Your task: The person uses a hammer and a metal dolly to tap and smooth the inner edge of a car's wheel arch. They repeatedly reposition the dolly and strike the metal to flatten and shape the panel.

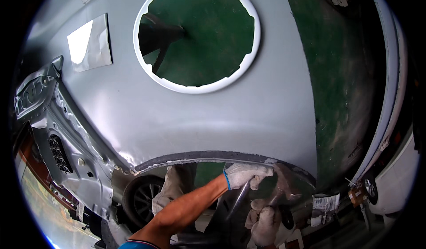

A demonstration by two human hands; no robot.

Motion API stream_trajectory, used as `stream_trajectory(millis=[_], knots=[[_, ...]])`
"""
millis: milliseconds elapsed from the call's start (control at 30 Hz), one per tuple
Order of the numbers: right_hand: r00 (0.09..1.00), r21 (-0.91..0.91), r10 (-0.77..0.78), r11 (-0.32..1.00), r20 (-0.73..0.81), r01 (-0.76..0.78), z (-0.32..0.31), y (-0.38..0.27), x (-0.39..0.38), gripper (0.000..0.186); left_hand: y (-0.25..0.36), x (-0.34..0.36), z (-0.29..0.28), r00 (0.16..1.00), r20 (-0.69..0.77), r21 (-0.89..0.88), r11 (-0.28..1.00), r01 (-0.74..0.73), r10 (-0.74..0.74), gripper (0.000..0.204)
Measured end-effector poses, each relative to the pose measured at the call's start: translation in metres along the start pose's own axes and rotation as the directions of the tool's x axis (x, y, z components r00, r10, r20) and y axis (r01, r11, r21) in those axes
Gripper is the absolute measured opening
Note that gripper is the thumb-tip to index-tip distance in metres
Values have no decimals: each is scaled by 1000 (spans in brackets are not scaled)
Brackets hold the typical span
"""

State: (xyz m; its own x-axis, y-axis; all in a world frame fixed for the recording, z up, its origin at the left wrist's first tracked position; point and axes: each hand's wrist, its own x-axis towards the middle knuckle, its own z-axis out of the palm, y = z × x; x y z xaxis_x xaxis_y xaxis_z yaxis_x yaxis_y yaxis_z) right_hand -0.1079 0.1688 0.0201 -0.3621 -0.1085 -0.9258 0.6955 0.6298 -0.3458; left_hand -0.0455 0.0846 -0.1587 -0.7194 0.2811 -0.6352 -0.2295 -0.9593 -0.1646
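- One grey metal frame [82, 147] far left, with holes and a black vent [59, 153]; meets the panel's lower-left corner.
- Shiny square sheet [95, 49] lies flat on the panel, upper left.
- Car wheel [144, 200] under the lower-left edge; tight, cluttered room below.
- Big grey panel [199, 120], the piece being worked on, fills the middle; large round opening with a white notched rim [195, 89], green floor [208, 31] seen through it.
- Dark curved strip [199, 155] runs along the panel's lower edge, arching, pale and rough along its underside.
- Panel's right edge bends gently; wide gap of green floor between it and a long pale curved part [385, 111]. White car [399, 178] beyond.
- Left forearm bare, blue sleeve, slants up from the bottom. Left hand [248, 174], white glove, blue cuff, at the strip: fingers reach right, thumb side bent down; can't tell if it grips the edge.
- Right hand [264, 224], also white-gloved, lower and farther right, fingers curled; blurry shape above it, can't tell what it holds, if anything.
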Motion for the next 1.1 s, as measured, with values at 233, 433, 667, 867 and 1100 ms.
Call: stream_trajectory(millis=[233, 433, 667, 867, 1100], knots=[[999, -55, -45, 998, -8, 44, 10, -7, -1, 43, 7, 1, 0, 998, 61, -98, 995, -25, 31, 33], [990, -56, 72, 995, -118, -79, 19, -18, 0, 30, 15, -2, 0, 995, 72, -71, 996, -61, 66, 22], [956, 5, -202, 979, 211, 206, 14, -28, -1, 38, 13, 0, -6, 993, 92, -57, 996, -71, 76, 21], [998, -10, 57, 998, -30, -58, 20, -17, 2, 44, 5, 2, -12, 999, 26, 0, 999, -46, 46, 19], [986, 68, 75, 994, 147, -85, -11, -31, 4, 56, 12, -3, -6, 998, 57, -73, 997, 2, 2, 23]])
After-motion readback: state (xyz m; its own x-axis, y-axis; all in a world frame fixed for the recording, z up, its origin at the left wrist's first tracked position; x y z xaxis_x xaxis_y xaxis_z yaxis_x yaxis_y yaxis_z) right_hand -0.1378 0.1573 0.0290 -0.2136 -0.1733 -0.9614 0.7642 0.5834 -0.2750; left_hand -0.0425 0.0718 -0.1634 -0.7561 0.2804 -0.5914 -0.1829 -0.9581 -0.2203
